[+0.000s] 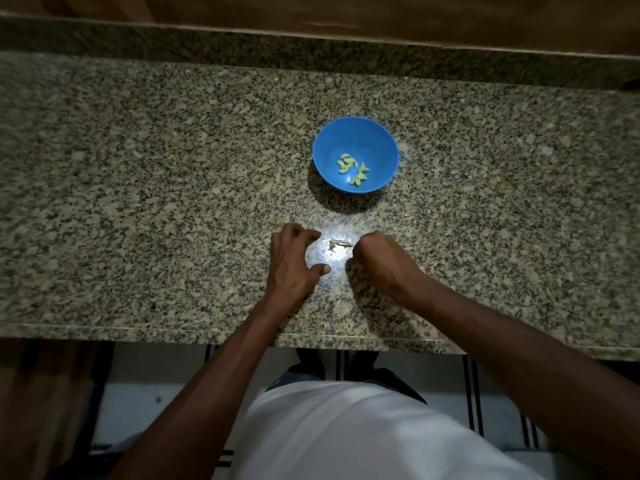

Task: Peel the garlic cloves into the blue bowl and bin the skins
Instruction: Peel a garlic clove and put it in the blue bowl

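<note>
A small pile of garlic skins [338, 244] lies on the granite countertop [138, 188] between the two hands, in a bright patch of light. The left hand [294, 263] rests on the counter just left of the skins, fingers curled and spread, thumb extended toward the right, gripping nothing. The right hand [377, 259] is closed into a loose fist touching the right end of the skins; whether its fingers pinch them cannot be determined. Beyond the hands, well apart from them, stands the blue bowl [325, 150], containing peeled garlic cloves [353, 169]. A wooden surface [311, 15] borders the counter's far edge. Below the near edge, tiled floor [145, 410] and a white shirt [363, 434] are visible.
</note>
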A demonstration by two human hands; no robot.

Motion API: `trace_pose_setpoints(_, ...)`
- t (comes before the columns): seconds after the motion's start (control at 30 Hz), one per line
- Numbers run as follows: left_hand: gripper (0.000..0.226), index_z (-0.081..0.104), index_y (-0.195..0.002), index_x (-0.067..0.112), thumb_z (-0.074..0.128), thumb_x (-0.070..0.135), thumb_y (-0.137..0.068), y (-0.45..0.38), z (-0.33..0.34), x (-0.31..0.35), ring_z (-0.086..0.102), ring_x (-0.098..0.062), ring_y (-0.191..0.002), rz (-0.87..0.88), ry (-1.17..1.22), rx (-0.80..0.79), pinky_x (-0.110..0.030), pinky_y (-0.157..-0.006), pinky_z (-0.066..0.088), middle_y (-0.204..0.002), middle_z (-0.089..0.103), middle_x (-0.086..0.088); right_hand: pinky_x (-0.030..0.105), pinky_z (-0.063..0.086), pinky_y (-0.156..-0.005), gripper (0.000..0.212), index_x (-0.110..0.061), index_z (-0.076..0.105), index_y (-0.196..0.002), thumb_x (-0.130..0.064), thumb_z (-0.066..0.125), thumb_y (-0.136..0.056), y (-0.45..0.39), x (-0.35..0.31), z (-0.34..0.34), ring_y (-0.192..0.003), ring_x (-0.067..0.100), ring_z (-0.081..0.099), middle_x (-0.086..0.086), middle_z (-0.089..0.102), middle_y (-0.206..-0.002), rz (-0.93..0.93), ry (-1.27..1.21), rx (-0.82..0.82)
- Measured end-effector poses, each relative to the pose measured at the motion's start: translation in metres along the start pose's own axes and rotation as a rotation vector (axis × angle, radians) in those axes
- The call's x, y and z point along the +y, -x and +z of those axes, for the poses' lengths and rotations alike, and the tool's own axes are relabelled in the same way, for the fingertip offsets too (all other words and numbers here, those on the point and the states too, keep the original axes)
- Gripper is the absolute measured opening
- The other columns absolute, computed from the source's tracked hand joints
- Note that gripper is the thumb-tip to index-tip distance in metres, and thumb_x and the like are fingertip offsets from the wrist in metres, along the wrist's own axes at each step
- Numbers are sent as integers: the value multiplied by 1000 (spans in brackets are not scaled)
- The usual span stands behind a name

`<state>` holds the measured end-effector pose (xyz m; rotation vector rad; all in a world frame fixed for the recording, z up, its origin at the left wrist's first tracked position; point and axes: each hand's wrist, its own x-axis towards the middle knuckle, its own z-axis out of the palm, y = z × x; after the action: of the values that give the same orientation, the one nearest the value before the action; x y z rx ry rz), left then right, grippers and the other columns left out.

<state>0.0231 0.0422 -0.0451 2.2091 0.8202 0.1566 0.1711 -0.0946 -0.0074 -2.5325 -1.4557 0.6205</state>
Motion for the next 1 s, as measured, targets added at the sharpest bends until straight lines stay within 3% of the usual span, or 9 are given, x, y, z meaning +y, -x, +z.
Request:
trace_pose_setpoints(0.07,53,66,-124,18,88,25,-77,2,-1,2,39,-10,-115,-3,66,45,-31,-92,40,-121,45,8,37,64,-67,13,-5,78,-74,1,78,-86,0,15,1,-63,20,73,8,75,-71,210,-441,24)
trace_pose_setpoints(0.1,45,68,-119,18,87,19,-78,3,-2,5,49,-10,-109,-12,121,92,-29,-89,45,-117,52,8,37,66,-70,4,-3,82,-84,1,80,-86,4,19,2,-65,19,76,9,78,-74,298,-698,43)
trace_pose_setpoints(0.17,28,73,-108,16,84,10,-83,8,-4,13,62,-3,-91,-54,251,147,-20,-77,52,-105,65,5,44,67,-77,12,8,78,-102,5,77,-90,14,18,5,-73,28,77,19,79,-83,425,-1133,77)
trace_pose_setpoints(0.27,17,79,-104,9,81,6,-88,16,-2,28,71,-1,-84,-124,437,86,-12,-69,54,-95,75,3,33,65,-78,25,11,71,-119,10,69,-93,23,8,5,-93,37,78,26,78,-99,425,-1397,54)
trace_pose_setpoints(0.43,22,80,-113,11,77,7,-92,19,3,40,75,-5,-95,-156,577,37,-23,-81,61,-103,80,4,35,65,-84,32,4,73,-121,5,76,-89,27,-7,-4,-101,37,77,24,78,-106,443,-1512,80)
trace_pose_setpoints(0.57,18,82,-109,13,78,11,-92,24,1,43,75,-4,-94,-159,619,91,-18,-79,58,-99,80,7,40,64,-90,28,1,78,-113,-2,81,-86,27,-12,-5,-102,34,77,18,80,-104,402,-1480,62)
trace_pose_setpoints(0.73,15,83,-104,11,80,9,-89,25,0,40,76,-8,-91,-192,614,165,-23,-80,60,-95,81,5,29,63,-81,25,0,80,-110,-3,82,-85,30,-20,-4,-96,28,78,17,80,-101,367,-1491,77)
trace_pose_setpoints(1.0,14,83,-102,10,83,11,-88,29,3,40,77,-8,-86,-164,542,243,-33,-79,65,-92,81,2,33,64,-78,21,6,79,-104,-3,83,-85,32,-26,8,-92,33,79,19,80,-96,348,-1497,210)
